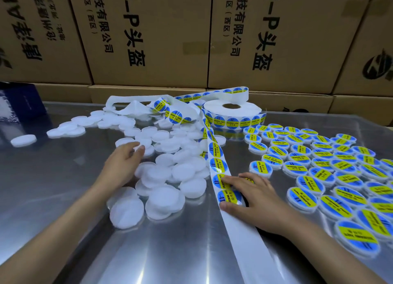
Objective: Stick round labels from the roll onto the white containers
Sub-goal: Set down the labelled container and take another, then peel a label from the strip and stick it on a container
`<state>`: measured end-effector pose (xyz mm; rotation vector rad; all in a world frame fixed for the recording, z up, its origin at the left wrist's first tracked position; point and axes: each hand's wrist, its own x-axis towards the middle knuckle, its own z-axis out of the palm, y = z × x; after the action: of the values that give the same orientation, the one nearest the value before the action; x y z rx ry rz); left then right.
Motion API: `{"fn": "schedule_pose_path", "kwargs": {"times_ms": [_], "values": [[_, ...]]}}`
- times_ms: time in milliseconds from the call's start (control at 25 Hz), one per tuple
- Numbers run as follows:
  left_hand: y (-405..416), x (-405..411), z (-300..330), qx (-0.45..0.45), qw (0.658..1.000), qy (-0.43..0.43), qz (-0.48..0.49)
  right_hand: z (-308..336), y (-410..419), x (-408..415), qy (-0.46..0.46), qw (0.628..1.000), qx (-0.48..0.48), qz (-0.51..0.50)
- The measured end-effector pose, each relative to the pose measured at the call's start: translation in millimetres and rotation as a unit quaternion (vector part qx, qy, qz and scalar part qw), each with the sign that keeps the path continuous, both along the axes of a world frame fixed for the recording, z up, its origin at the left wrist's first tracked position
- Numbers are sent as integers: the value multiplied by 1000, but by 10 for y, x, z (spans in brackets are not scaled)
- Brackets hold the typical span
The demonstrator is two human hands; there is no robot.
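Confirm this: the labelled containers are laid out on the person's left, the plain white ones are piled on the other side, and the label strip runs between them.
Not quite: the sides are swapped. The head view shows the labelled containers laid out on the person's right and the plain white containers piled on the left. The label strip does run between them.

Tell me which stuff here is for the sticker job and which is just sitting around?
For the job:
label roll
label strip under the right hand
plain white containers, left hand reaching in
labelled containers

Just lying about:
cardboard boxes
dark blue box
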<state>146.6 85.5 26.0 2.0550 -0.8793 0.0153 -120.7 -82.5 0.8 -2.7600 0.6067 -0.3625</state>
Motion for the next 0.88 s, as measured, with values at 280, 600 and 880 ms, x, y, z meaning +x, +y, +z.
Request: {"fn": "schedule_pose_path", "kwargs": {"times_ms": [280,600,880], "values": [[-479,-1167,71,74,930,-145,-330,31,-21,3,-30,999,-30,8],[-519,-1163,-109,128,918,-225,-300,2,-145,64,-55,997,59,-16],[-551,-1302,-175,142,919,-241,-276,3,-167,18,-34,992,26,-118]]}}
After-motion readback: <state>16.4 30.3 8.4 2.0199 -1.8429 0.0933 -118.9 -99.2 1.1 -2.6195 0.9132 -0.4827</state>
